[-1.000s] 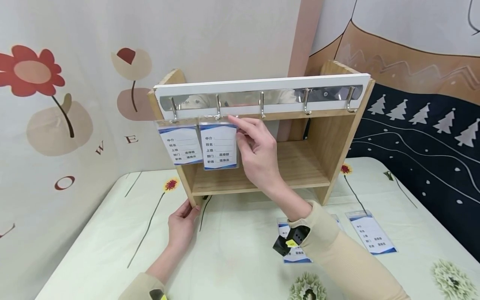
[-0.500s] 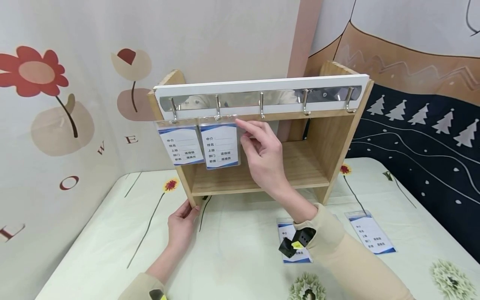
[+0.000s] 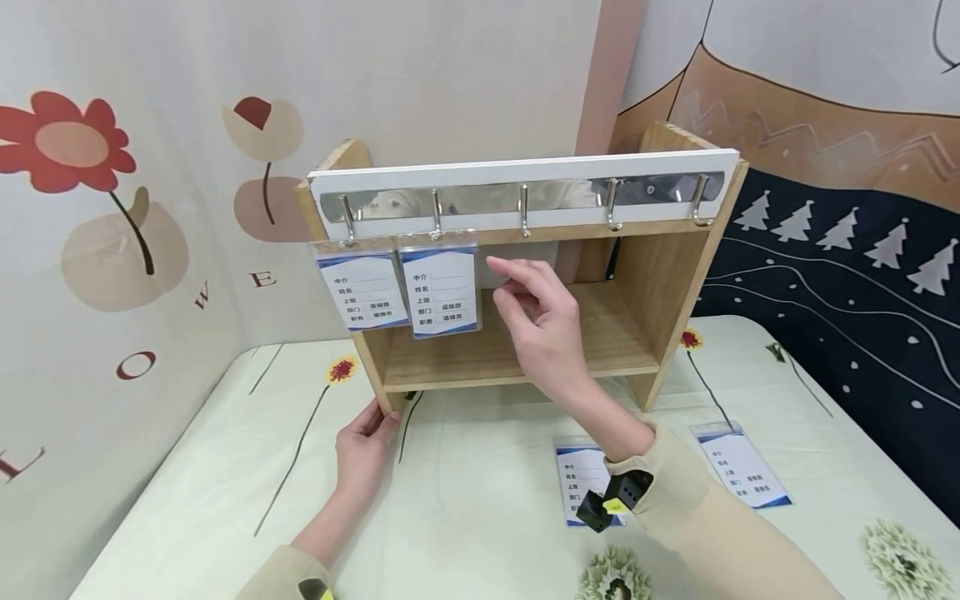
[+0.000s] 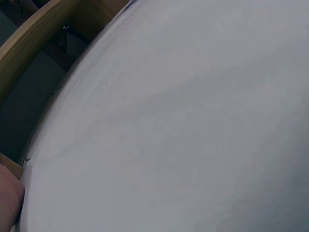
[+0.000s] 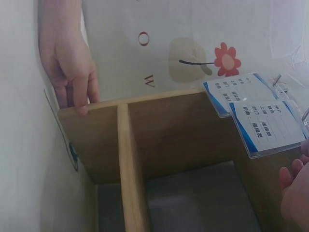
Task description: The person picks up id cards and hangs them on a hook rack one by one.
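Observation:
Two ID badge holders, the left badge (image 3: pixel 362 287) and the second badge (image 3: pixel 439 287), hang side by side from the two leftmost hooks of a metal hook rail (image 3: pixel 480 197) on a small wooden shelf (image 3: pixel 480 367). My right hand (image 3: pixel 543 321) is just right of the second badge, fingers loosely bent and holding nothing, with a small gap to it in the head view. Low down, my left hand (image 3: pixel 363 454) grips the shelf's left side panel at its bottom front corner. The right wrist view shows its thumb and fingers around that panel edge (image 5: pixel 104 104).
Two more badges lie on the flowered tablecloth (image 3: pixel 465 517): a nearer badge (image 3: pixel 581 471), partly covered by the right wrist camera (image 3: pixel 611 498), and a farther badge (image 3: pixel 742 462) to the right. Three hooks, from the middle hook (image 3: pixel 524 208) rightward, carry nothing.
My right hand has come off the second badge's top corner and moved right and slightly down. The badge stays hanging, a little tilted. The left hand has kept its place.

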`<state>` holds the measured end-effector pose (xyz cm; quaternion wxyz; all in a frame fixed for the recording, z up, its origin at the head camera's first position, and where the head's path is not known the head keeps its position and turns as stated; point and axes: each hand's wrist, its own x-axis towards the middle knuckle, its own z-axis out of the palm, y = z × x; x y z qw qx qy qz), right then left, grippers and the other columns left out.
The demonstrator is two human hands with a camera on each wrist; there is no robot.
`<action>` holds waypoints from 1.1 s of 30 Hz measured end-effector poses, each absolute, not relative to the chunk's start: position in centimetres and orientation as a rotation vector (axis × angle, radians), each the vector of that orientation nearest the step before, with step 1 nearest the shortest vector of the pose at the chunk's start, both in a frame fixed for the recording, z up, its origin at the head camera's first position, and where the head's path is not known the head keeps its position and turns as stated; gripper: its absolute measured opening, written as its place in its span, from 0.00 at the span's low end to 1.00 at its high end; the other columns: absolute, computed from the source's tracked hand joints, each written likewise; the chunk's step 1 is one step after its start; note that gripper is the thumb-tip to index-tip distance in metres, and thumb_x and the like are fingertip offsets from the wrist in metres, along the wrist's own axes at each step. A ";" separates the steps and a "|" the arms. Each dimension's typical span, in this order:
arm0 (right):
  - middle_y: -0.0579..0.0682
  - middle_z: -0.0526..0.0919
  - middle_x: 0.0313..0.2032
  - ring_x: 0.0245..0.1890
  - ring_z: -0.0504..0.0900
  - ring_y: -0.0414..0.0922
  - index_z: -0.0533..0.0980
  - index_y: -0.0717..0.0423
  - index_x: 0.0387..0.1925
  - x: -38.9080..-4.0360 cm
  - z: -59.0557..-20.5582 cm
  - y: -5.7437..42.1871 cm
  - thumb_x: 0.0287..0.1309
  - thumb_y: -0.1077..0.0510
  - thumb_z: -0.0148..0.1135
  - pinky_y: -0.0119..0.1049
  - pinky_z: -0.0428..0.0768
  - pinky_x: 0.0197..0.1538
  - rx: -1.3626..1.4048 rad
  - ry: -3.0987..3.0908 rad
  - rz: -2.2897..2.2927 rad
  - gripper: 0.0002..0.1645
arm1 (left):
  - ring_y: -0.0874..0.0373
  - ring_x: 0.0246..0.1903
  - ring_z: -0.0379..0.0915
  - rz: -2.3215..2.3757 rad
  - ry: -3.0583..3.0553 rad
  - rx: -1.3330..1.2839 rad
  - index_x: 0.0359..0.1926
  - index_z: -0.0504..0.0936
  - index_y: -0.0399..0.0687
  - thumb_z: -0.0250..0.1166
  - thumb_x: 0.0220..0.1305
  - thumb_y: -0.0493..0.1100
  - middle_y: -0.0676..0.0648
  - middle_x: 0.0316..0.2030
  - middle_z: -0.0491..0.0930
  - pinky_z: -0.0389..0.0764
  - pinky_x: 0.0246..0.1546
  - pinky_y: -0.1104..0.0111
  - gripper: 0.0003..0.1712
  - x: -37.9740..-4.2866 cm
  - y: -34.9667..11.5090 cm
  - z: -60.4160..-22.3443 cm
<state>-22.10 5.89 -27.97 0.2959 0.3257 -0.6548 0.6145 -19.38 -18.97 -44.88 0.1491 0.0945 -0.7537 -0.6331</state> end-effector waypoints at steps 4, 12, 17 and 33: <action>0.58 0.79 0.51 0.46 0.77 0.46 0.80 0.68 0.58 -21.7 -28.6 6.7 0.67 0.74 0.58 0.31 0.81 0.51 0.852 -1.776 1.682 0.19 | 0.46 0.59 0.76 -1.818 -2.167 0.267 0.71 0.71 0.35 0.61 0.73 0.33 0.33 0.63 0.75 0.77 0.46 0.85 0.27 -19.5 -19.1 -45.0; 0.58 0.81 0.50 0.45 0.78 0.45 0.79 0.69 0.59 -21.5 -30.0 8.5 0.67 0.74 0.59 0.30 0.81 0.50 0.810 -1.832 1.739 0.20 | 0.58 0.54 0.78 -1.830 -2.168 0.282 0.71 0.71 0.37 0.61 0.73 0.34 0.34 0.63 0.76 0.78 0.47 0.84 0.28 -19.7 -19.1 -45.2; 0.59 0.80 0.51 0.45 0.77 0.45 0.78 0.70 0.59 -21.1 -30.7 9.3 0.67 0.73 0.59 0.28 0.81 0.48 0.791 -1.854 1.800 0.20 | 0.68 0.50 0.78 -1.832 -2.167 0.282 0.71 0.71 0.36 0.61 0.73 0.34 0.34 0.63 0.76 0.78 0.47 0.84 0.27 -19.7 -19.2 -45.3; 0.63 0.81 0.56 0.49 0.79 0.44 0.77 0.67 0.62 -19.8 -34.0 11.7 0.66 0.72 0.62 0.26 0.82 0.51 0.731 -2.068 1.806 0.22 | 0.61 0.55 0.78 -1.844 -2.164 0.276 0.71 0.71 0.36 0.62 0.73 0.34 0.34 0.63 0.75 0.77 0.48 0.84 0.28 -19.7 -19.2 -45.4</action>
